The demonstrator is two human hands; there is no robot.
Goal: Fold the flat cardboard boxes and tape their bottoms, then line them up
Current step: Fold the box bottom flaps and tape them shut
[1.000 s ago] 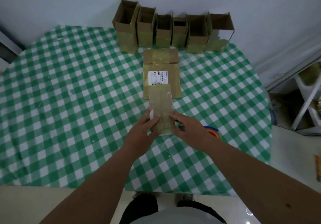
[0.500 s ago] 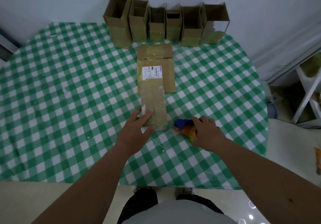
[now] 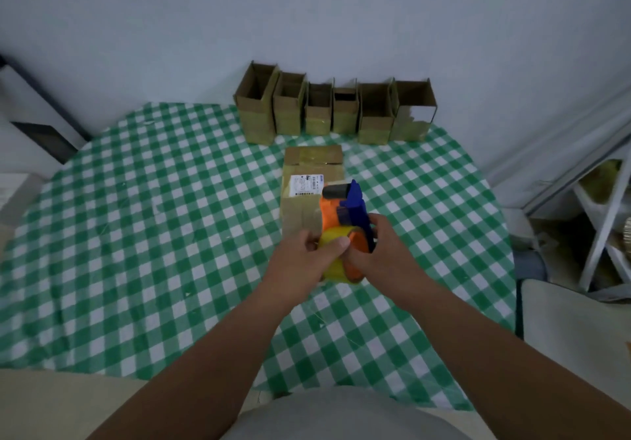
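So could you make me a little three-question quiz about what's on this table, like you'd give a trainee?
1. True or false: the folded boxes stand in a row at the table's far edge, by the wall.
2. What does the right hand hold? A) scissors B) the tape dispenser C) a marker
3. Fill in: the left hand grips the yellow ____ on the dispenser.

Key: 1 true. 2 B. 3 tape roll; the thumb lies across it. The flat box with the white label lies on the checked tablecloth behind the hands.
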